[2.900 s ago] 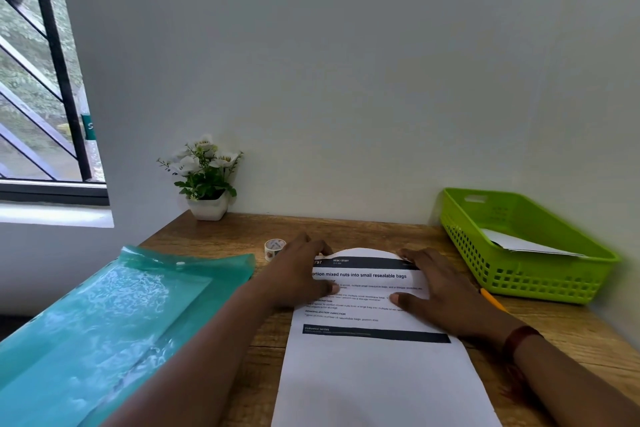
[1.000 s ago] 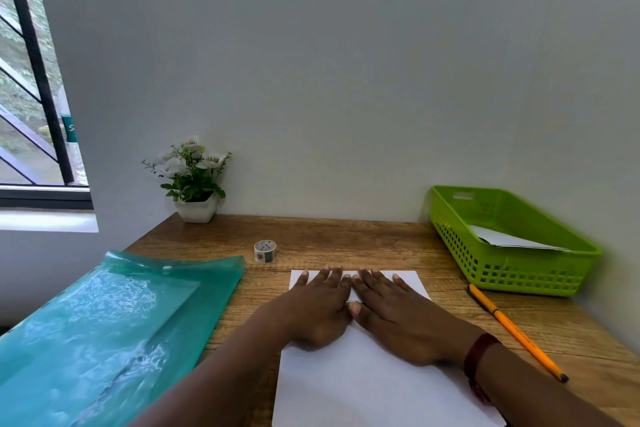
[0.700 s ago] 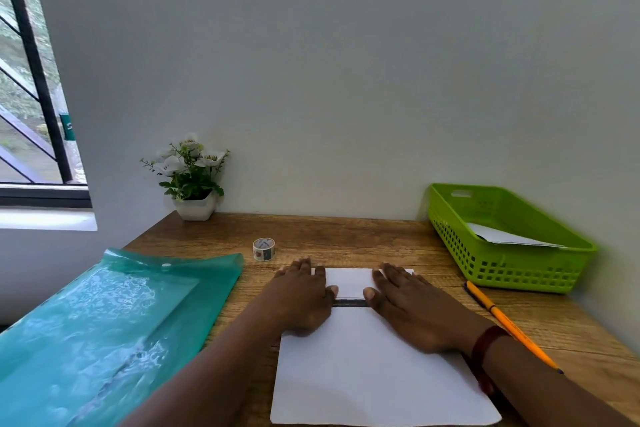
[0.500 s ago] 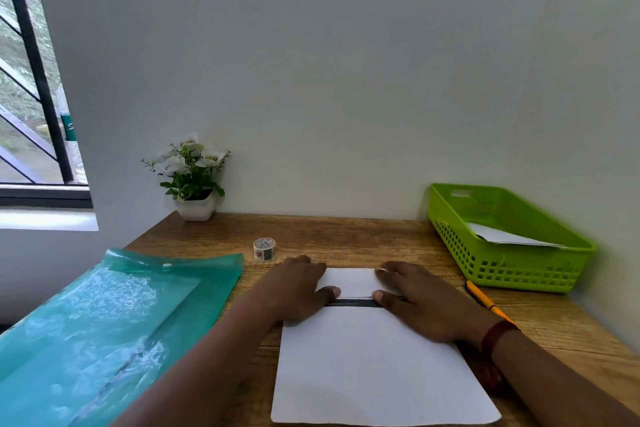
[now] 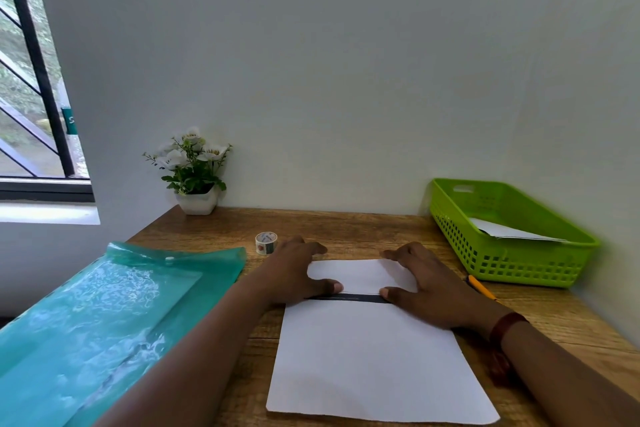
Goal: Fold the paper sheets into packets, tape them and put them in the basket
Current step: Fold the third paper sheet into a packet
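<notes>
Since the earlier frame, both hands have been spread apart along the far flap. The paper sheet (image 5: 374,350) is pinned flat, palms open, by the left hand (image 5: 294,274) and right hand (image 5: 429,291); its crease runs left-right between them.

The paper sheet (image 5: 374,357) is plain white, with one thin black band across it at the fold. The counter (image 5: 346,225) is brown wood with darker grain lines. The basket (image 5: 512,263) is bright lime green, its walls pierced in a grid pattern; the packet (image 5: 512,230) inside is white. The folder (image 5: 104,315) is translucent teal with a white snap button. The pencil (image 5: 481,289) is orange-yellow. The tape roll (image 5: 266,243) is white with small printed pictures. The plant (image 5: 192,163) has white flowers, green leaves and a white pot. A dark red band (image 5: 505,324) circles the right wrist.
</notes>
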Tool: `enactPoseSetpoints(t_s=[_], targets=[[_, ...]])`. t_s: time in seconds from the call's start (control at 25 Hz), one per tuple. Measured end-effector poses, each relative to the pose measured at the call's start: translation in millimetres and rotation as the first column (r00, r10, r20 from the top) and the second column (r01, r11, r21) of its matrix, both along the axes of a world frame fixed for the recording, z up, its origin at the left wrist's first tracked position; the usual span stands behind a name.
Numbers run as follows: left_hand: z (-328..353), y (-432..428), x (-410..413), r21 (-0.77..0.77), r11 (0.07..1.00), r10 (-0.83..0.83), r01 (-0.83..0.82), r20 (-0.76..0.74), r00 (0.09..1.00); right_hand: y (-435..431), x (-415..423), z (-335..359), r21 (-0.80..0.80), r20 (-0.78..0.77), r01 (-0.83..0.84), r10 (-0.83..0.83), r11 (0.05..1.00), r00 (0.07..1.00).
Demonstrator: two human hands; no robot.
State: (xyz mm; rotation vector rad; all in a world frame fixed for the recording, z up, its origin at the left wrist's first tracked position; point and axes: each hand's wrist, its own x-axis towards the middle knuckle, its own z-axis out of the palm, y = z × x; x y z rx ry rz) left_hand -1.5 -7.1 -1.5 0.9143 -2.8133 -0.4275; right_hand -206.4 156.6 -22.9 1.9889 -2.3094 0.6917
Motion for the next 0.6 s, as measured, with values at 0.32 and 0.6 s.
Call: enactPoseSetpoints(t_s=[0.32, 0.6], targets=[[-2.3, -1.8, -0.6, -0.037, 0.999, -0.023, 0.019, -0.100, 0.995, -2.1, -4.5, 0.8, -0.192, -0.128, 0.047, -0.073, 0.980, 0.989], [2.6, -1.7, 0.5, -0.138, 0.990, -0.057, 0.002, -0.398, 0.916, -4.0, -5.2, 3.5, -0.433, -0.089, 0.014, -0.058, 0.901, 0.994]])
